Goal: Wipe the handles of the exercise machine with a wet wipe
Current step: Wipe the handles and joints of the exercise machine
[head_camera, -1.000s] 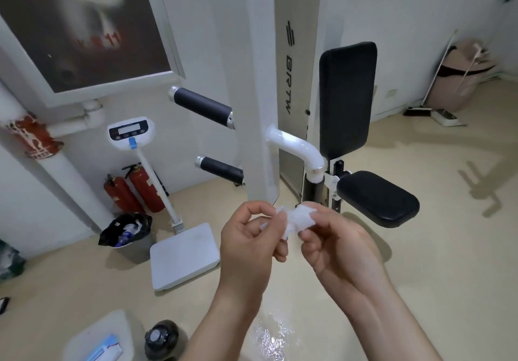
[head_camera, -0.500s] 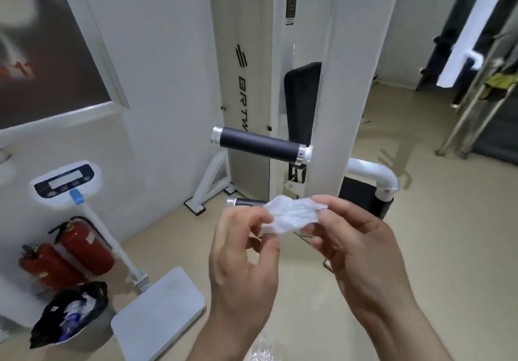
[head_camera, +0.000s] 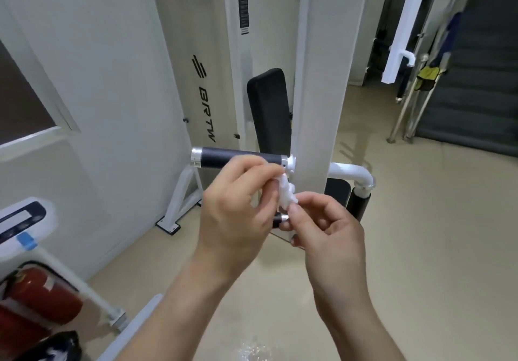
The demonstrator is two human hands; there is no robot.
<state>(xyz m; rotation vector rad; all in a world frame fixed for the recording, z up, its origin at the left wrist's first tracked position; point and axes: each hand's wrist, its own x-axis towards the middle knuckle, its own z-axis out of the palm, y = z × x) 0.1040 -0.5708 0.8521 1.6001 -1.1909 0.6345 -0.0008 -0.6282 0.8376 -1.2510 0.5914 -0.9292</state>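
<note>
Left hand (head_camera: 238,206) and right hand (head_camera: 328,231) both pinch a bunched wet wipe (head_camera: 286,195) between them, with the black handle (head_camera: 232,158), lying level from nine to three o'clock, at twelve o'clock of the nearer left hand.

The person's left hand (head_camera: 235,206) and right hand (head_camera: 328,231) are bare, with slim fingers, and faint ridges of knuckles and tendons show on the back of each. The left forearm (head_camera: 179,304) and right forearm (head_camera: 353,313) are uncovered skin along the whole length that shows, smooth and slender, narrowing toward the wrists. The thumbnail (head_camera: 293,209) on the right hand is short, trimmed close to the fingertip, and plain with a dull natural sheen.
</note>
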